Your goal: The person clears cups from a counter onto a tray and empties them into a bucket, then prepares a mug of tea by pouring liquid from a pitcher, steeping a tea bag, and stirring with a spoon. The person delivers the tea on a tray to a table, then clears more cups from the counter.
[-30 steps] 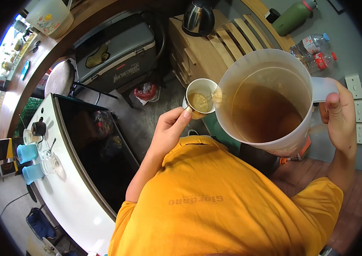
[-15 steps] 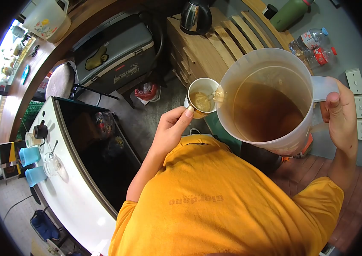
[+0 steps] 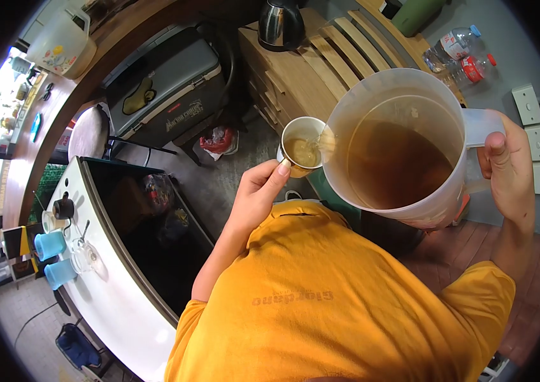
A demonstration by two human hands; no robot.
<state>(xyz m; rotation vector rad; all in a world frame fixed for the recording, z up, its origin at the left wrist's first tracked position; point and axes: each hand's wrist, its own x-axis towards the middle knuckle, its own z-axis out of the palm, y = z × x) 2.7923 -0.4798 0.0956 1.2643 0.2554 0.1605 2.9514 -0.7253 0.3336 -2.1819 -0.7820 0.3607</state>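
My right hand point(image 3: 505, 167) grips the handle of a large translucent plastic pitcher point(image 3: 390, 205). The pitcher is tilted to the left, with brown liquid point(image 3: 397, 165) inside it. A thin stream runs over its lip into a small mug point(image 3: 288, 130), white inside with an orange-yellow lower outside. My left hand point(image 3: 258, 191) holds the mug near its rim, thumb on top and the other fingers partly hidden. Pale brown, rippling liquid point(image 3: 302, 151) shows inside the mug, just beside the pitcher's lip.
At left stands a white-topped counter point(image 3: 117, 312) with light-blue cups point(image 3: 60, 274) and a glass jar point(image 3: 83, 256). A dark cooler box point(image 3: 174, 95), an electric kettle point(image 3: 281, 25) on a wooden cabinet point(image 3: 263, 60), and plastic bottles point(image 3: 474, 69) are farther off.
The liquid in the mug looks somewhat higher, and the stream continues. Both hands keep nearly the same pose. The surroundings have shifted slightly in view.
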